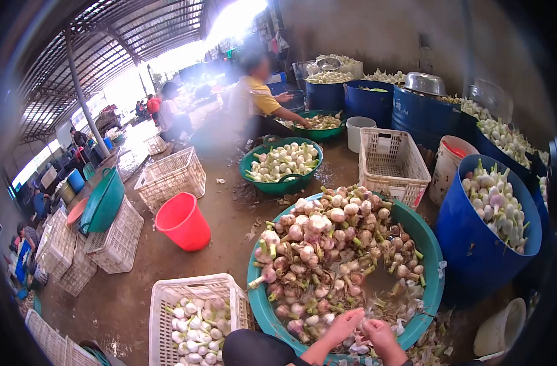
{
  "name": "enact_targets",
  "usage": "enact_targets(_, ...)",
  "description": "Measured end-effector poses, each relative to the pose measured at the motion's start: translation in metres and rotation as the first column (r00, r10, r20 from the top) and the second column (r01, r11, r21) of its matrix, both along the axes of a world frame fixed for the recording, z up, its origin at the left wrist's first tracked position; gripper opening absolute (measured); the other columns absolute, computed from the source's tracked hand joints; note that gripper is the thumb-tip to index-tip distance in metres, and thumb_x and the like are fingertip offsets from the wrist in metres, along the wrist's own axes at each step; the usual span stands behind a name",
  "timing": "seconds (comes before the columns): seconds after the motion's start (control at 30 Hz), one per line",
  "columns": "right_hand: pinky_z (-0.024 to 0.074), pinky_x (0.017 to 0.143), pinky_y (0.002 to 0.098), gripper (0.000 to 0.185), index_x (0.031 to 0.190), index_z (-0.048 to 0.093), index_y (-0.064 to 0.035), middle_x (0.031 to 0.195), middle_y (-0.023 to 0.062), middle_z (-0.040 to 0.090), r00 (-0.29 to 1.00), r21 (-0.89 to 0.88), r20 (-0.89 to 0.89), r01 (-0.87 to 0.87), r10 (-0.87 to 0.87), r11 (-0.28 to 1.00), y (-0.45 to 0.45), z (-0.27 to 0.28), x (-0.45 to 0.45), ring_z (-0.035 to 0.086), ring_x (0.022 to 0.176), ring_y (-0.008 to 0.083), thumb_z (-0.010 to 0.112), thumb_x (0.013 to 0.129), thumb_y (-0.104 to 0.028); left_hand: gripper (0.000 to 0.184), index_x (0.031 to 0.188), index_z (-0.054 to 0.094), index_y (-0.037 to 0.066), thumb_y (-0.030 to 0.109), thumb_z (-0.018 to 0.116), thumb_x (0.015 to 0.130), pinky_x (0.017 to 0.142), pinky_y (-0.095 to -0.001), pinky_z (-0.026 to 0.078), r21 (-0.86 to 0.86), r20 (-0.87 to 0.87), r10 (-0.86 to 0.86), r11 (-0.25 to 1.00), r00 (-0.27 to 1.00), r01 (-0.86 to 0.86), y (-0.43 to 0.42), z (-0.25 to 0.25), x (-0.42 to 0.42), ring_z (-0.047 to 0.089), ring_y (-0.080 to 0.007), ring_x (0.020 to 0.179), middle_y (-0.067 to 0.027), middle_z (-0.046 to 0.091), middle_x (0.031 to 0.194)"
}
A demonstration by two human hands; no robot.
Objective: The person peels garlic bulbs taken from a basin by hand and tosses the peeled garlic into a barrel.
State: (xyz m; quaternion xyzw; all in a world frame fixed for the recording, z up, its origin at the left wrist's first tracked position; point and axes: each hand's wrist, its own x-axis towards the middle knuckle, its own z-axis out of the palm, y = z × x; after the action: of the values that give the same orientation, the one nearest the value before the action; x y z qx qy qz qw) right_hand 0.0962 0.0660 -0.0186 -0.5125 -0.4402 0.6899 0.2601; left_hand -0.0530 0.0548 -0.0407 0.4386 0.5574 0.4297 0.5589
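A wide teal tub (436,268) in front of me is heaped with unpeeled garlic bulbs (315,250), with stubs of stalk and some murky water. Over its near edge, my left hand (344,327) and my right hand (381,337) meet with fingers pinched together. Between the fingertips is a pale garlic bulb (362,325), mostly covered by them. Loose skins lie around the near right rim. To the left of my knee, a white plastic crate (162,323) contains peeled white garlic bulbs (198,329).
Beyond the tub are a green basin (248,168) of peeled garlic, a red bucket (184,222) and white crates (393,161). A blue barrel (467,244) of garlic stands at right. A person in a yellow shirt (263,97) works at another basin (327,131). The floor is wet.
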Motion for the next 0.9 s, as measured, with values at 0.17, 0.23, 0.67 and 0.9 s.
enact_targets(0.17,0.0497,0.052,0.0292,0.014,0.090,0.057,-0.0002,0.079,0.0074,0.061,0.979,-0.238,-0.095,0.153,-0.180,0.959,0.008,0.000,0.018,0.059,0.066,0.0178,0.049,0.086,-0.012,0.036,0.117,0.053,0.008,0.010,0.052,0.081,0.081,-0.0273,0.043,0.020,-0.147,-0.218,0.975,0.965,0.223,-0.015,0.071,-0.004,0.056,-0.0141,0.090,-0.0089,0.059,0.107)
enact_targets(0.23,0.0501,0.053,0.0309,0.012,0.091,0.056,-0.0010,0.081,0.0075,0.061,0.939,-0.387,-0.270,0.098,-0.214,0.917,0.016,-0.007,0.023,0.059,0.068,0.0178,0.050,0.086,-0.011,0.036,0.113,0.057,0.012,0.006,0.053,0.077,0.079,-0.0311,0.047,0.542,-0.624,0.054,0.749,0.780,0.382,-0.014,0.044,-0.002,0.059,-0.0229,0.090,-0.0099,0.059,0.108)
enact_targets(0.67,0.0478,0.067,0.0334,0.014,0.087,0.053,-0.0033,0.085,0.0081,0.058,0.711,0.075,-0.578,0.535,-0.400,0.842,0.000,0.074,0.050,0.058,0.075,0.0180,0.045,0.090,-0.015,0.027,0.087,0.058,0.012,0.038,0.057,0.083,0.044,-0.0170,0.039,-0.633,0.673,0.692,0.721,0.261,-0.281,-0.003,0.049,-0.024,0.050,-0.0070,0.056,0.0026,0.058,0.072)
enact_targets(0.9,0.0446,0.081,0.0385,0.032,0.102,0.057,-0.0039,0.099,0.0163,0.060,0.406,0.292,0.914,-0.629,-0.016,0.721,0.030,0.038,0.054,0.056,0.090,0.0350,0.059,0.076,-0.024,0.027,0.083,0.055,0.007,0.034,0.056,0.082,0.042,-0.0221,0.040,-0.193,0.977,0.128,0.868,-0.170,-0.458,-0.036,0.085,-0.081,0.050,-0.0116,0.052,-0.0017,0.055,0.069)
